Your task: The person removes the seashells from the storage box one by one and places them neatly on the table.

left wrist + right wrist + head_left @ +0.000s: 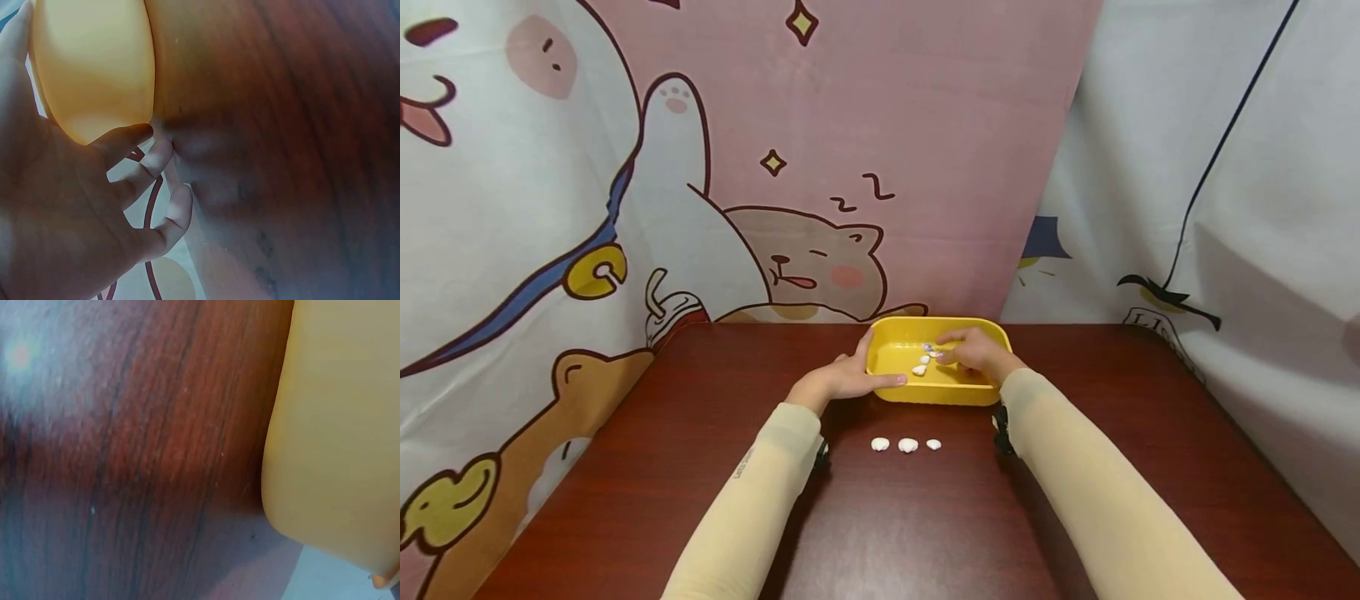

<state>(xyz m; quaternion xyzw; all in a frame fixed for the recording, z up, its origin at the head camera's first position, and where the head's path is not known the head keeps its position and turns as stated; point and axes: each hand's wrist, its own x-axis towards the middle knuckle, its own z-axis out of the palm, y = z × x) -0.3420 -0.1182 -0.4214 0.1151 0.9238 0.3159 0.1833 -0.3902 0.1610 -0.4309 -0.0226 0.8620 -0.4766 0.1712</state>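
Looks part done, judging by the split. Inside the rounded rectangular yellow plastic container (940, 395), near the 12 o'clock edge of the glossy red-brown wood-grain worktop (940, 525): at least four small pale seashells (919, 370), one with a purplish tint, loosely strung out near the middle of the container floor, roughly from 6 toward 12 o'clock. Cannot give a sure count, with fingers so near. Outside, at 6 o'clock from the container: three small white fan-shaped seashells (907, 446), set in a neat row from 9 to 3 o'clock, near one another but not touching. So apparently three placed in line, and several in the container to deal with; cannot tell the direction of transfer from this moment alone.

At 8 o'clock on the container: left hand (842, 377), spread wide, thumb straight along the near rim, fingers against the end wall, seemingly steadying without clenching. In over the rim from 4 o'clock: right hand (977, 350), forefinger outstretched, thumb tip a little apart and right beside the pale seashells. Cannot tell whether pinching one; no fingertips visible in the right wrist view.
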